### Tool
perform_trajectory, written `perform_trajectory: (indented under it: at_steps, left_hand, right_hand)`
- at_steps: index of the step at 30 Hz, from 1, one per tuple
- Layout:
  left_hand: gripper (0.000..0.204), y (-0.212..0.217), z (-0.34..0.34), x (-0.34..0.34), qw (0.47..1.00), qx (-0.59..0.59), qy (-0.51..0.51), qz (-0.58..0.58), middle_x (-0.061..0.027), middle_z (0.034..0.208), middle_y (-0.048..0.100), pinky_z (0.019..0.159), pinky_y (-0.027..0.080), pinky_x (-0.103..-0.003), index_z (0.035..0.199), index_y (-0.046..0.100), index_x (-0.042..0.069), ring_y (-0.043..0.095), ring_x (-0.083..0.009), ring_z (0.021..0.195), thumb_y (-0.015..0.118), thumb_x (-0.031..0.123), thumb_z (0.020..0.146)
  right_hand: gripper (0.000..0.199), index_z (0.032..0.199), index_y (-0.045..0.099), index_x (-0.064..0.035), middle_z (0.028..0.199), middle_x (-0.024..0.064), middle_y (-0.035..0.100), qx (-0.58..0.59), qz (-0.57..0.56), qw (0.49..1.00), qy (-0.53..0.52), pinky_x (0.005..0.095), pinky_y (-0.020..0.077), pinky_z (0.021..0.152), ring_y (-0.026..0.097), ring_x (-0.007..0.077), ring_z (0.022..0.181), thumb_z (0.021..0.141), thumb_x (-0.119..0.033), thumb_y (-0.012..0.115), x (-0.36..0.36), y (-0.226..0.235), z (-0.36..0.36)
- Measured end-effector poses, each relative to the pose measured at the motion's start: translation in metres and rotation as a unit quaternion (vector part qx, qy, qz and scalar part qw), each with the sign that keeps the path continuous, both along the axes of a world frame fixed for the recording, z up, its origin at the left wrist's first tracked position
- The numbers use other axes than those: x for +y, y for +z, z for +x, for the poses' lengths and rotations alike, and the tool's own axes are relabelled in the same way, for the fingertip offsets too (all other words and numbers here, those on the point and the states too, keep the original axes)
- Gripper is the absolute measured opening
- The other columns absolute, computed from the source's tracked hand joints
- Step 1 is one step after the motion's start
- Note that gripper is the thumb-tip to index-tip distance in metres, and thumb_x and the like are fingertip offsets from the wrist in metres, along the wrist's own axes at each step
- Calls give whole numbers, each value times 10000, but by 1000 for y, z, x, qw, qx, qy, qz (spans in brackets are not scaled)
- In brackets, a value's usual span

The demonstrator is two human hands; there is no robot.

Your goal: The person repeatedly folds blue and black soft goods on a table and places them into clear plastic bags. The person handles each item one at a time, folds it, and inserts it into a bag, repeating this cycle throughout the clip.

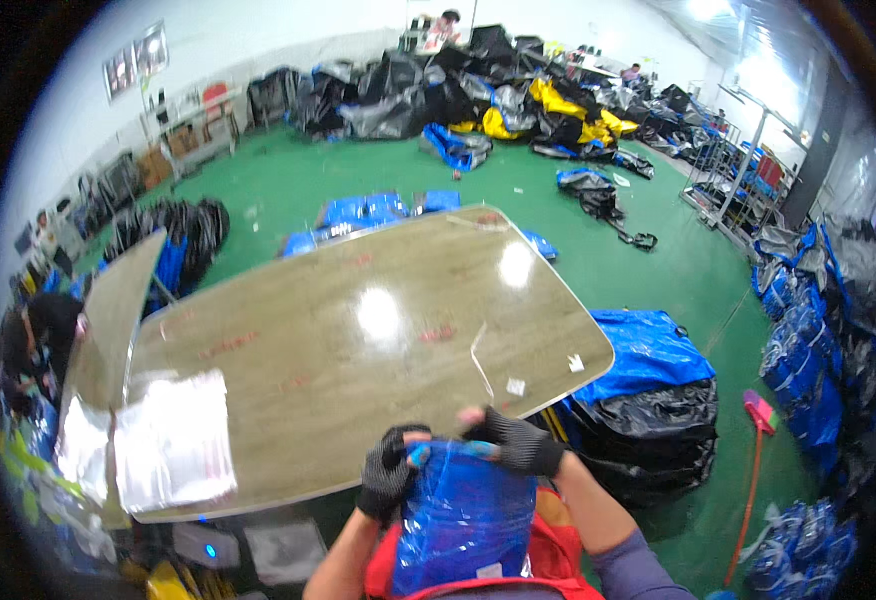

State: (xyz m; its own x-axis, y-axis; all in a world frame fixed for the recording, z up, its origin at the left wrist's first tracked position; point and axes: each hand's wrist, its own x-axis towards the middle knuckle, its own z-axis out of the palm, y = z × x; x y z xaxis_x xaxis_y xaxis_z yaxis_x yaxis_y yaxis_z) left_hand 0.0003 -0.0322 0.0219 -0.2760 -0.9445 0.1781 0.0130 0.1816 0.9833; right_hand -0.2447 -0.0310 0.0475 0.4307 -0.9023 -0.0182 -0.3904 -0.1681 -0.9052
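Here, hands: the left hand and right hand, both in dark fingerless gloves, are clamped on one thing.
Held: a blue plastic bag, gripped at its top edge between them.
Beyond the hands: a wooden table.
Left of the left hand: clear plastic sleeves.

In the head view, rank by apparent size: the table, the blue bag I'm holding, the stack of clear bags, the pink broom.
1. table
2. blue bag, enlarged by nearness
3. stack of clear bags
4. pink broom
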Motion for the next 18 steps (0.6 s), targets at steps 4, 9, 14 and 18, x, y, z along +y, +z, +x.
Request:
perform_trajectory:
  at_steps: [4, 9, 14, 18]
  left_hand:
    - [351, -12, 7, 9, 987, -75, 90, -110, -177, 1144, 635, 943, 440, -354, 1139, 639, 23, 603, -294, 1069, 554, 299, 939]
    - [323, -13, -1, 10, 990, -86, 103, -50, -174, 1132, 640, 924, 451, -347, 1132, 641, 18, 613, -283, 1052, 515, 266, 968]
    - [304, -3, 1, 2, 985, -94, 137, -46, -131, 949, 690, 828, 485, -326, 988, 667, 6, 649, -232, 896, 527, 275, 963]
    - [344, 2, 11, -16, 986, -88, 138, -10, -97, 749, 689, 680, 499, -302, 909, 658, 13, 652, -184, 725, 544, 335, 948]
  right_hand:
    - [267, 973, 663, -35, 907, 18, 664, -146, 144, 978, -35, 312, 484, 822, 593, 113, 918, 855, -270, 707, 14, -40, -42]
    - [234, 944, 660, -46, 885, 7, 657, -228, 98, 956, -158, 282, 473, 782, 567, 96, 840, 884, -272, 670, 29, -83, -39]
    - [349, 964, 608, -42, 837, 139, 650, -32, -28, 969, -242, 333, 493, 754, 642, 216, 803, 948, -384, 540, 19, -64, -17]
    - [272, 948, 579, -63, 689, 67, 562, -76, -18, 963, -256, 314, 474, 635, 561, 135, 649, 945, -334, 561, 3, -43, -16]
